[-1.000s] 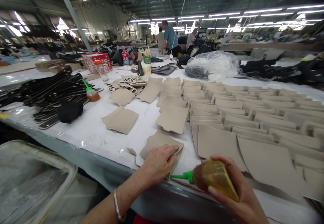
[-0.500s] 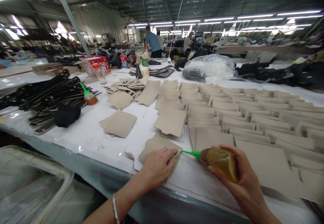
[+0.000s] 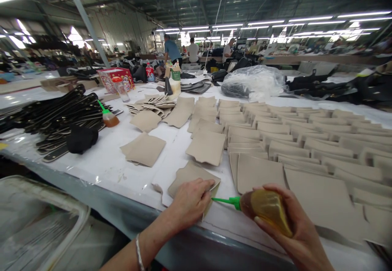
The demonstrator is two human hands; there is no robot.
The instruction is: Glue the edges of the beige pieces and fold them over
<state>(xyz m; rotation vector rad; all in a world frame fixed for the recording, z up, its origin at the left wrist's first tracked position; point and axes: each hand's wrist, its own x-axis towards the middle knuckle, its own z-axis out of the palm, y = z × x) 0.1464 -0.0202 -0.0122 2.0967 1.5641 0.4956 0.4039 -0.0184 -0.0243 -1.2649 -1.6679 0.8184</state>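
My right hand (image 3: 294,226) is wrapped round a squeeze bottle (image 3: 266,209) of amber liquid, tilted nearly on its side. The tip of its long green nozzle points left, at the edge of a beige leather-like piece (image 3: 186,175) by the table's front edge. My left hand (image 3: 192,201) presses on that piece, its fingers closed over a lifted edge; the thumb is mostly hidden. Just beyond lies another beige piece (image 3: 206,146), and a small stack of beige pieces (image 3: 145,149) is further left.
Overlapping rows of beige pieces (image 3: 306,148) cover the right side. At the left are black straps (image 3: 61,113), a second green-nozzled bottle (image 3: 110,118) and a black bundle (image 3: 81,139). A white-rimmed bin (image 3: 82,218) stands below the table edge. Several people are in the background.
My right hand has tilted the bottle and brought its nozzle tip down and left along the piece's edge. My left hand stays in place. A person in blue behind has shifted left.
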